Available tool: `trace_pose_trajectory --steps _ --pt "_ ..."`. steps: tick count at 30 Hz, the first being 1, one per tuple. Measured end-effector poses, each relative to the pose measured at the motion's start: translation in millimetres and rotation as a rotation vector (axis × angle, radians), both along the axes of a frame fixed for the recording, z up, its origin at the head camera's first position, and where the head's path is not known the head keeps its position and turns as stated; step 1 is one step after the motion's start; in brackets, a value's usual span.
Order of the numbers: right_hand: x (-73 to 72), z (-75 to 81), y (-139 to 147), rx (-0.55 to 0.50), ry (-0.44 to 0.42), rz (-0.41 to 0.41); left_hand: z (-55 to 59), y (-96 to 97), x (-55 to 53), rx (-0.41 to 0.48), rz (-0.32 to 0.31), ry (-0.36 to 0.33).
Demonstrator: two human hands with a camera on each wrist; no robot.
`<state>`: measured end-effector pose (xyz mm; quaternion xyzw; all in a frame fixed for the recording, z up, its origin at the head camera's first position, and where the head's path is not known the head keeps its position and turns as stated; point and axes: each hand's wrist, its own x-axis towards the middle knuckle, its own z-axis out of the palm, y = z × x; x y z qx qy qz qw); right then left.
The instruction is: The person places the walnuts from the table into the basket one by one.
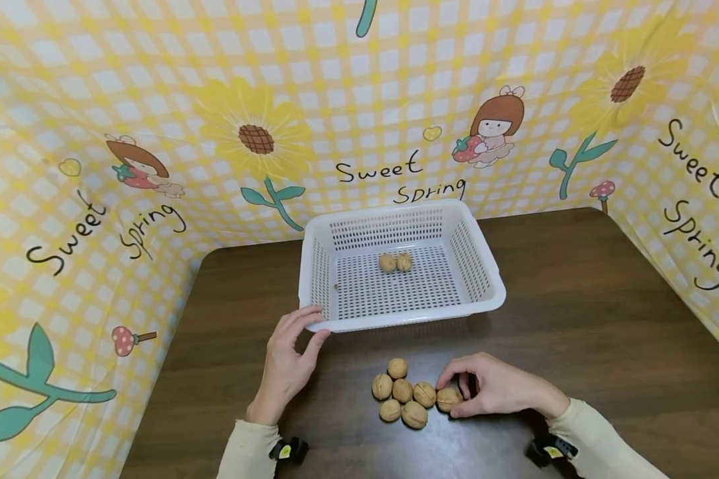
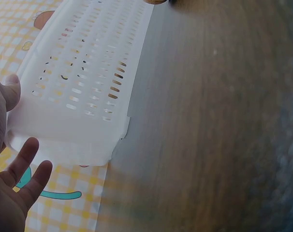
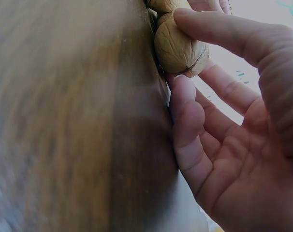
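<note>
My right hand (image 1: 491, 386) pinches a walnut (image 1: 449, 400) between thumb and fingers at the right end of a loose cluster of walnuts (image 1: 402, 391) on the table. In the right wrist view the thumb (image 3: 224, 31) lies along the shell of that walnut (image 3: 180, 48), low against the wood. At the near left corner of a white plastic basket (image 1: 395, 324), my left hand (image 1: 289, 366) holds the rim. Two walnuts (image 1: 387, 263) sit side by side on the basket's slotted floor. The left wrist view shows the thumb and spread fingers (image 2: 28, 152) about the basket's corner.
Beneath everything is a dark brown wooden table (image 1: 575, 299). A yellow checked cloth (image 1: 359, 100) with printed flowers and lettering hangs behind it and along both sides. The basket stands near the table's back edge. A tiny dark speck lies inside it at the left.
</note>
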<state>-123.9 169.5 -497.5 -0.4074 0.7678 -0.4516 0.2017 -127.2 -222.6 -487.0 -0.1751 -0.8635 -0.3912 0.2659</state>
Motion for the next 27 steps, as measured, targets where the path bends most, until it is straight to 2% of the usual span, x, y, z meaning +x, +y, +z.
trace_pose_trajectory --steps 5,15,22,27 --pt "-2.3 -0.7 -0.1 0.006 0.012 -0.007 1.5 0.0 -0.8 -0.002 0.008 0.007" --pt "-4.3 6.1 -0.4 -0.012 -0.056 -0.016 1.2 -0.9 1.1 0.001 0.009 0.003" --pt "-10.1 22.7 2.4 -0.034 -0.030 -0.004 0.1 -0.7 1.2 -0.005 0.008 0.001" --pt "-20.6 43.5 6.0 -0.026 0.025 0.017 -1.0 -0.7 0.4 -0.007 0.009 -0.007"
